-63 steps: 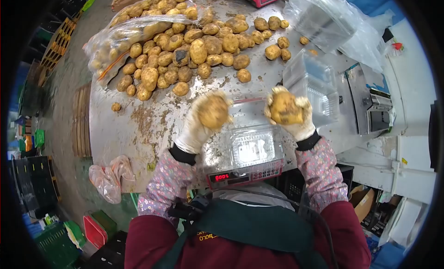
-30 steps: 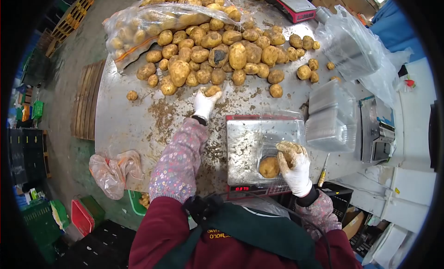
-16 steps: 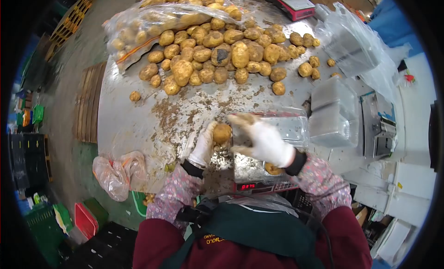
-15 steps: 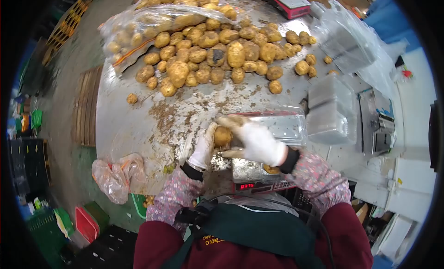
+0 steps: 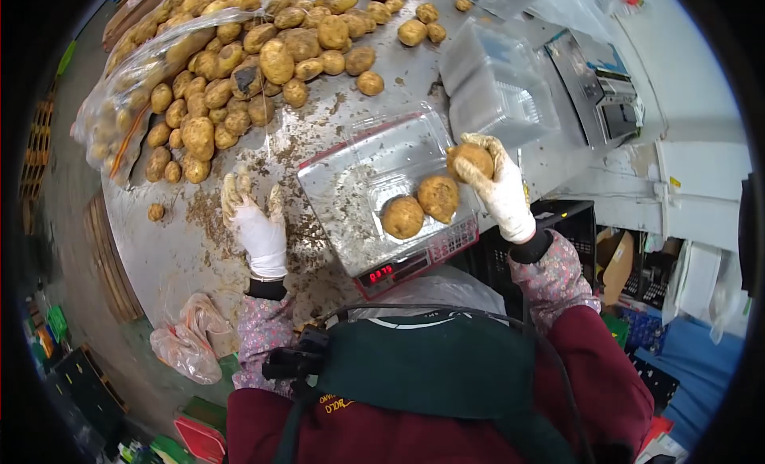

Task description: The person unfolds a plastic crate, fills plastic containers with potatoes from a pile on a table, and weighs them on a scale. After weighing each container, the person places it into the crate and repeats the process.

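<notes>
My right hand [image 5: 502, 191], in a soiled white glove, grips a potato [image 5: 468, 163] above the right side of the scale [image 5: 327, 194]. Below it, a clear plastic tray [image 5: 386, 183] rests on the metal pan and holds a potato [image 5: 402, 218] and a second, slightly lumpier potato [image 5: 437, 198]. Red digits glow on the scale's display [image 5: 381, 273]. Left of the scale, my left hand [image 5: 256, 225] is gloved too, its fingers spread over the dirt-strewn table with nothing in them.
A large heap of potatoes [image 5: 275, 61] spills from a clear bag [image 5: 119, 117] at the far left. Stacked clear containers [image 5: 498, 93] stand behind the scale to the right, near a dark metal device [image 5: 594, 89]. A crumpled plastic bag [image 5: 191, 340] hangs at the near left edge.
My hands have parted: the left moved left and opened, the right moved right with a potato. The view has turned, and the tray with two potatoes on the scale is now uncovered.
</notes>
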A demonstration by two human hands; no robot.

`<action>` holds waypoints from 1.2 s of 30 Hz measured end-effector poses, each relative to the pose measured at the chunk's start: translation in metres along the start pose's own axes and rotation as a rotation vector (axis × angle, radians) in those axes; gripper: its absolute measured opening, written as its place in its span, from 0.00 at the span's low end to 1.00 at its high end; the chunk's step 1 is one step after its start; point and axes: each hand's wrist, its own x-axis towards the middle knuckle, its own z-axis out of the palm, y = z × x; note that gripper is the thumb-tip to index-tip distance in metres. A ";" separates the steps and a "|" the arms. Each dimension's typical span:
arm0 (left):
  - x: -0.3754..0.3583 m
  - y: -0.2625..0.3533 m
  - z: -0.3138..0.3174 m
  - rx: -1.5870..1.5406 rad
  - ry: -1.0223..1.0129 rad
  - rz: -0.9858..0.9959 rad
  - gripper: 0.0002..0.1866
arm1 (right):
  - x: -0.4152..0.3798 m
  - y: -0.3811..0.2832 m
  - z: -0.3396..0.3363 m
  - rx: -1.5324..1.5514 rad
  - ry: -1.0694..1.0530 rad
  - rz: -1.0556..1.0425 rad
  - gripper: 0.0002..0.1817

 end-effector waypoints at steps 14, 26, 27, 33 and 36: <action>-0.108 0.125 -0.001 -0.328 -0.181 0.485 0.35 | -0.020 0.011 0.030 -0.459 -0.326 -0.245 0.30; -0.096 0.053 -0.028 -0.936 0.122 -0.105 0.33 | 0.009 -0.008 -0.041 -0.200 0.079 -0.331 0.17; -0.091 0.033 -0.029 -0.869 0.221 -0.125 0.30 | 0.013 0.009 -0.056 -0.082 0.132 -0.349 0.18; -0.084 -0.026 -0.045 -0.643 0.414 -0.214 0.24 | -0.019 0.054 -0.104 -0.132 0.183 -0.255 0.15; -0.070 -0.011 -0.042 -0.795 0.410 -0.162 0.24 | -0.034 0.069 -0.106 0.041 0.200 -0.149 0.14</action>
